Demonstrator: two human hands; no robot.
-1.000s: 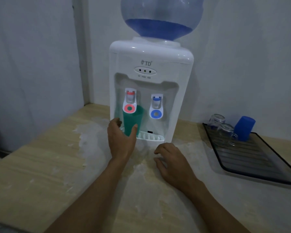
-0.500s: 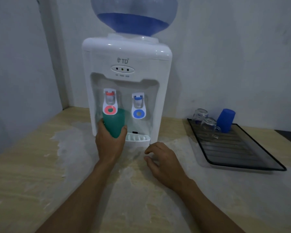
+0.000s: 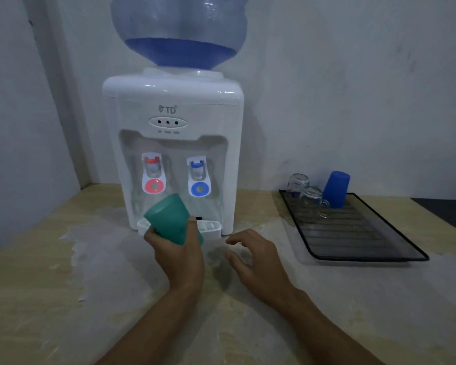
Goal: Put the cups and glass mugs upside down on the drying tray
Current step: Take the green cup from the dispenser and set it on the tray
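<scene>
My left hand (image 3: 178, 255) grips a green plastic cup (image 3: 169, 218), tilted with its base up and to the left, just in front of the water dispenser's drip tray. My right hand (image 3: 257, 255) hovers over the counter beside it, fingers apart and curled, holding nothing. On the right lies the black drying tray (image 3: 366, 248). At its far end stand a blue plastic cup (image 3: 336, 189) upside down and two glass mugs (image 3: 312, 204), (image 3: 296, 184), also inverted.
A white water dispenser (image 3: 173, 143) with a blue bottle on top stands against the back wall, with red and blue taps. The wooden counter (image 3: 63, 299) has pale worn patches. Walls close in at left and behind.
My left hand has pulled the green cup out from under the red tap and tipped it over. The right hand lifted slightly off the counter. The head view shifted.
</scene>
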